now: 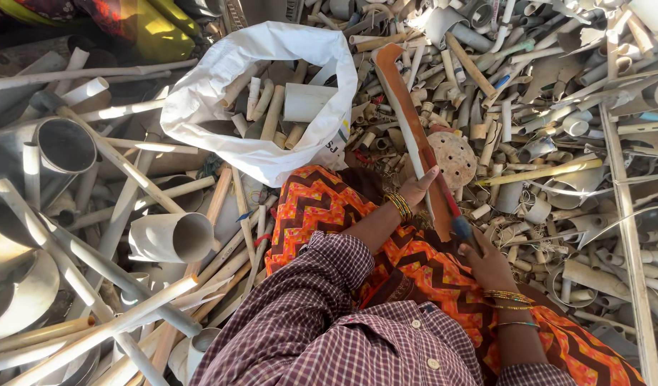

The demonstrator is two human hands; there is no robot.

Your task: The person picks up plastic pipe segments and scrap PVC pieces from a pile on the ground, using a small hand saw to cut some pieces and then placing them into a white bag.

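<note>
Orange cloth: zigzag-patterned fabric [322, 214] over the lap, nearest.
Right hand [490, 264]: fingers closed around a blue-tipped tool [454, 214].
Left hand [418, 189]: fingers gripping the long rusty-brown split pipe strip [411, 121], slanting far.
White sack [261, 93]: far left, open, holding pipe offcuts [304, 101].

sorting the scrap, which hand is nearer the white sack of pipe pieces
Left. The left hand grips the long orange-brown pipe strip just right of the white sack. The right hand sits lower and farther right, at the strip's blue-tipped end.
</note>
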